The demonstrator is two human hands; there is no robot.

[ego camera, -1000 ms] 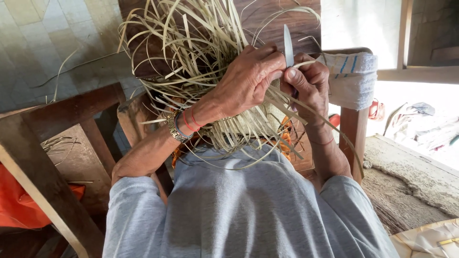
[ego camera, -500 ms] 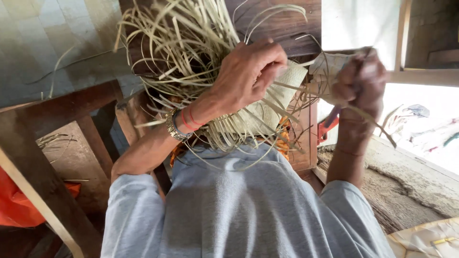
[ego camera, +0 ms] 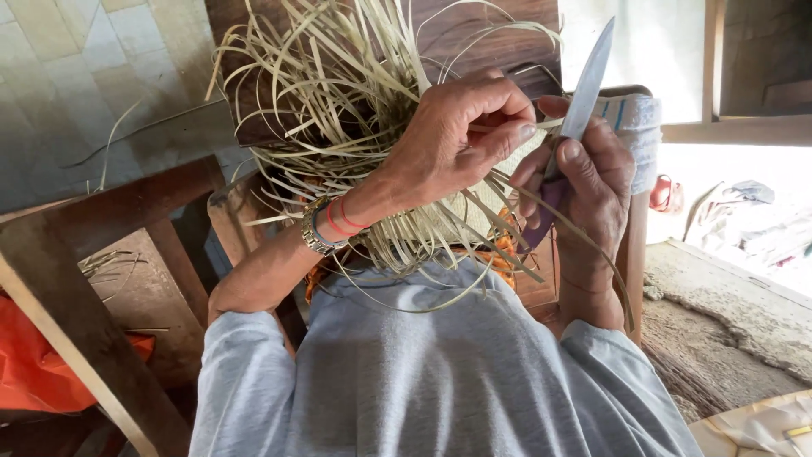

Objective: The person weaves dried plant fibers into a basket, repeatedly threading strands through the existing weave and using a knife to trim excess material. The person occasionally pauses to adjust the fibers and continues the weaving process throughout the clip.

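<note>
Right now the bundle of pale straw strips (ego camera: 355, 127) sits over the lap, against a dark wooden board (ego camera: 474, 34). Left hand (ego camera: 457, 140) pinches strips, fingers closed. Right hand (ego camera: 584, 182) just beside it, fist closed on a knife (ego camera: 588, 80), blade up. Wooden frame (ego camera: 76, 279) at left.

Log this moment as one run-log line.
left hand: pinching pale straw strips | right hand: gripping knife, blade up | strips: loose ends fanned above woven piece | wooden frame: at left

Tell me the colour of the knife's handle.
Purple, best seen in the head view: knife handle in the right hand.
</note>
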